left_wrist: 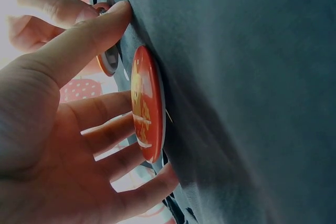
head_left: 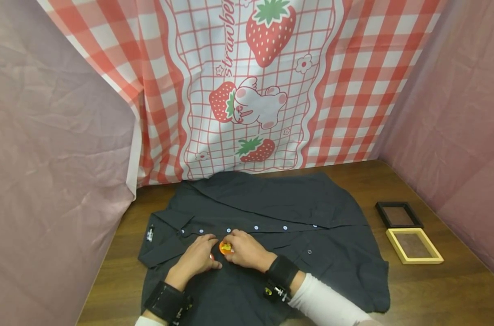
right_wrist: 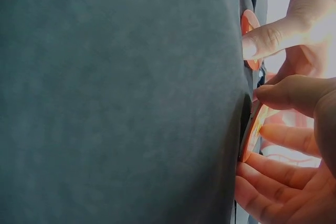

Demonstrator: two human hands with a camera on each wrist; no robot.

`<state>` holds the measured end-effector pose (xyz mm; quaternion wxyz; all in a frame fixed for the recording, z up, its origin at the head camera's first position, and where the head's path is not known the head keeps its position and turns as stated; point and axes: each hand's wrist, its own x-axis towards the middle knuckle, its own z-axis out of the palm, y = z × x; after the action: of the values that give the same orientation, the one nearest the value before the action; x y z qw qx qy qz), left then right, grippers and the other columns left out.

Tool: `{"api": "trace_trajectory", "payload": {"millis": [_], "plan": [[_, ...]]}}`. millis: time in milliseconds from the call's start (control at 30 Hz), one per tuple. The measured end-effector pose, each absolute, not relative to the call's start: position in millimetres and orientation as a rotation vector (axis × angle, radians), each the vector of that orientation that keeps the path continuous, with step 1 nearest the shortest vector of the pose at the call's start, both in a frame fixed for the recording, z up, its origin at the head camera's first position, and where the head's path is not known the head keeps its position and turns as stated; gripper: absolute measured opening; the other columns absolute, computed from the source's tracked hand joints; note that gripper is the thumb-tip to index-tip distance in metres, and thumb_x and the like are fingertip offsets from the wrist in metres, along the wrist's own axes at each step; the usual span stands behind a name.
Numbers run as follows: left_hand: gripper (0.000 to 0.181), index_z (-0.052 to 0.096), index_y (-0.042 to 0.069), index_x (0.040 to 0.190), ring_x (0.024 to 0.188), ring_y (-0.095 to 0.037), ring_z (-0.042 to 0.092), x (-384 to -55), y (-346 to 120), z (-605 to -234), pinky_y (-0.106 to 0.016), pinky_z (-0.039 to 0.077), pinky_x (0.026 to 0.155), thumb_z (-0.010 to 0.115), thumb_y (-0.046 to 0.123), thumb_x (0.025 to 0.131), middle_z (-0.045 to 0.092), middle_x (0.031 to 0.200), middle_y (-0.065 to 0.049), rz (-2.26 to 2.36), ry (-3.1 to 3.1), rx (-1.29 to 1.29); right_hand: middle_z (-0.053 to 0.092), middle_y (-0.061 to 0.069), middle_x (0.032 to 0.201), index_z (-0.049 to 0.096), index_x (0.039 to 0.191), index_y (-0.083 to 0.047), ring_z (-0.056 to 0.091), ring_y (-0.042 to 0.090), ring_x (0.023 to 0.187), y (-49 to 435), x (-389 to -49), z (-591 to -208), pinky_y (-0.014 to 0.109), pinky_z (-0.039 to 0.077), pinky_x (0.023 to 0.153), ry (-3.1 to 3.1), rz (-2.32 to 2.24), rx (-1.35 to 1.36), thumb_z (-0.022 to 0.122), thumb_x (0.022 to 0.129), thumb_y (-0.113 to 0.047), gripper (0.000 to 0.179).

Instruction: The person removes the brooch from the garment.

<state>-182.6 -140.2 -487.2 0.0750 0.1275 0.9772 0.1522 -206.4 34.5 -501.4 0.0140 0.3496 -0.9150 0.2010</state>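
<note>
A dark button-up shirt (head_left: 247, 194) lies spread out, its collar to the left. My right hand (head_left: 248, 251) pinches an orange pin badge (head_left: 226, 247) by its edge, just below the row of buttons. That badge stands tilted, and its grey back (left_wrist: 111, 59) shows in the left wrist view. My left hand (head_left: 198, 256) is over the shirt, left of the right one, with fingers spread and fairly straight. Beside its fingers a red pin badge (left_wrist: 147, 103) with a yellow figure sits against the cloth; a thin metal pin (left_wrist: 168, 115) pokes out behind it.
Two small frames, one black (head_left: 379, 209) and one pale yellow (head_left: 397, 253), lie on the wooden table (head_left: 467, 285) at the right. A red-checked strawberry cloth (head_left: 247, 149) hangs behind the shirt. Pinkish curtains (head_left: 59, 158) stand at both sides.
</note>
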Motion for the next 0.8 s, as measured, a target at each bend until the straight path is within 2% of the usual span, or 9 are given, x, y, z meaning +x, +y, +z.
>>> {"api": "trace_trajectory", "payload": {"millis": [567, 800], "plan": [[0.069, 0.063, -0.004, 0.121, 0.122, -0.036, 0.053, -179.8, -144.6, -486.3, -0.049, 0.044, 0.103, 0.089, 0.028, 0.066, 0.059, 0.129, -0.017, 0.474, 2.958, 0.431, 0.067, 0.002, 0.098, 0.072, 0.109, -0.011, 0.058, 0.01, 0.082, 35.5, -204.9, -499.3, 0.024, 0.051, 0.073, -2.855, 0.674, 1.089, 0.074, 0.08, -0.023, 0.031], [0.069, 0.063, -0.003, 0.122, 0.125, -0.036, 0.052, -182.0, -142.9, -485.7, -0.049, 0.044, 0.105, 0.088, 0.029, 0.067, 0.058, 0.132, -0.017, 0.48, 2.939, 0.406, 0.066, 0.002, 0.096, 0.072, 0.107, -0.01, 0.058, 0.01, 0.08, 40.4, -205.4, -498.4, 0.023, 0.051, 0.072, -2.839, 0.71, 1.094, 0.074, 0.08, -0.021, 0.029]]}}
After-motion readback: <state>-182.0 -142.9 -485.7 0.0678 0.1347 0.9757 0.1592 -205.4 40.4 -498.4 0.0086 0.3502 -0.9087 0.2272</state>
